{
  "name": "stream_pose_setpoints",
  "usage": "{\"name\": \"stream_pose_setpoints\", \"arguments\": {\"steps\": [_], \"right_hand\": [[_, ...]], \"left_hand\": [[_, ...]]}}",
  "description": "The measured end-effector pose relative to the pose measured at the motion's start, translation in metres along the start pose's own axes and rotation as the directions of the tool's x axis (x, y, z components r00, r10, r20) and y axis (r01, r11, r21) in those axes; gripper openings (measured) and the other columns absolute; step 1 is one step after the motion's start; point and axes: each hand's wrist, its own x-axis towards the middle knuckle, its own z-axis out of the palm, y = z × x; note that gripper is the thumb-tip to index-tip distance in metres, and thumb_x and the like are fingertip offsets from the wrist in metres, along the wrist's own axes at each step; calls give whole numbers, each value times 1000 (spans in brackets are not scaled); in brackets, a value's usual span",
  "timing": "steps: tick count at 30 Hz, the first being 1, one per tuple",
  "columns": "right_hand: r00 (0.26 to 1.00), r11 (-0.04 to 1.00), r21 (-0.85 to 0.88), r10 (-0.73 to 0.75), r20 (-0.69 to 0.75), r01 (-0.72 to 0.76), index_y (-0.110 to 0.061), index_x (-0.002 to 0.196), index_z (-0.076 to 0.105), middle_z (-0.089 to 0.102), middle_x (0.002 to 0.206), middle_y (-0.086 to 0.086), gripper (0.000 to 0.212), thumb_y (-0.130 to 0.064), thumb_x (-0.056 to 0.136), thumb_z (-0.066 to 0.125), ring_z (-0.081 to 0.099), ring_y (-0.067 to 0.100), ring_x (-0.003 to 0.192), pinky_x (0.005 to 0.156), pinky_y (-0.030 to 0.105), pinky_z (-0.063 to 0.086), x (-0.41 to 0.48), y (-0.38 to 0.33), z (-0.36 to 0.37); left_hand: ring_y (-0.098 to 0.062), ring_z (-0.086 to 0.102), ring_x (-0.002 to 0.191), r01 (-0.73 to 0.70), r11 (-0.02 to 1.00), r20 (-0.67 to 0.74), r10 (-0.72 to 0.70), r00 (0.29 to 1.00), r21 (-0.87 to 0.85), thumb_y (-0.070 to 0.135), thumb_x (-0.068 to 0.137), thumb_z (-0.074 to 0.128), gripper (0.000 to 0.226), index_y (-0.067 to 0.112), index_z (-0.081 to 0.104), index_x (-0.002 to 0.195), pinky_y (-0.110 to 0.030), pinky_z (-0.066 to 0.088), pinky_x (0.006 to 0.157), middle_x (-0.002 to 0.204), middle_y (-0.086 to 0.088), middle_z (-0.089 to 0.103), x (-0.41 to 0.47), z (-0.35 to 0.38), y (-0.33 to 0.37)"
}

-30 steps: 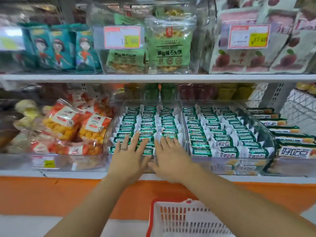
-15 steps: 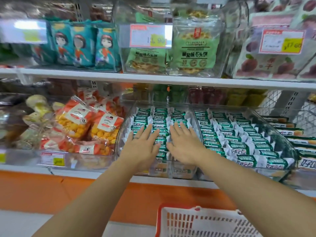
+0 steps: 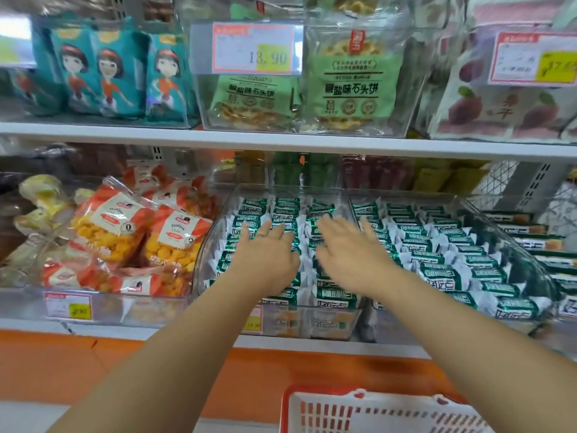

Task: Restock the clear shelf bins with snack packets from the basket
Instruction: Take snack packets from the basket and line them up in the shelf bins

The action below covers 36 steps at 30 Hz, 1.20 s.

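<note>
A clear shelf bin on the lower shelf holds rows of small green-and-white snack packets. Both my hands lie flat on those packets, fingers straight and spread. My left hand presses the left and middle rows; it wears a ring. My right hand rests on the right rows, slightly blurred. Neither hand holds a packet. The white basket with a red rim sits low in the view below my right forearm; its inside is mostly out of view.
A second clear bin of the same green packets stands to the right. Orange snack bags fill the bin on the left. The upper shelf carries teal bags, green cracker bags and price tags.
Both hands have slid farther back over the packets in the bin, and the right hand has spread away from the left. The view has moved closer to the shelf.
</note>
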Motion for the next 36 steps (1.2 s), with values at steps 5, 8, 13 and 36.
{"name": "stream_pose_setpoints", "arguments": {"steps": [5, 8, 13, 36], "right_hand": [[989, 926, 354, 93, 116, -129, -17, 152, -1, -11, 159, 1, 61, -30, 102, 31, -1, 18, 147, 116, 32, 6, 5, 45, 12], [991, 909, 403, 71, 110, -110, -17, 152, -5, -16, 158, -1, 62, -25, 101, 30, -1, 16, 146, 113, 26, 8, 8, 47, 17], [993, 898, 431, 47, 106, -88, -16, 151, -8, -19, 157, -2, 63, -22, 101, 29, -5, 12, 146, 110, 21, 6, 10, 51, 20], [998, 864, 500, 34, 57, -57, -20, 152, -6, -16, 158, -7, 63, -21, 100, 30, 4, 18, 146, 114, 31, 15, 8, 51, 21]], "left_hand": [[-24, -1, 147, -15, 995, 102, 26, 994, -102, 42, 102, 18, 56, 22, 6, 153, -54, -7, 115, 161, 0, -3, 33, 4, 23], [-24, -5, 147, 4, 994, 176, 15, 984, -108, 46, 102, 17, 56, 25, 6, 153, -56, -11, 113, 160, 0, -10, 46, 9, 32], [-21, -7, 147, -49, 997, 200, 61, 978, -66, 48, 101, 18, 55, 29, 12, 152, -56, -11, 112, 160, 4, -5, 49, 10, 31], [-22, -8, 147, 13, 1000, 198, -9, 980, -20, 42, 101, 22, 57, 20, 7, 152, -60, -6, 114, 160, -3, 0, 133, 6, 50]]}}
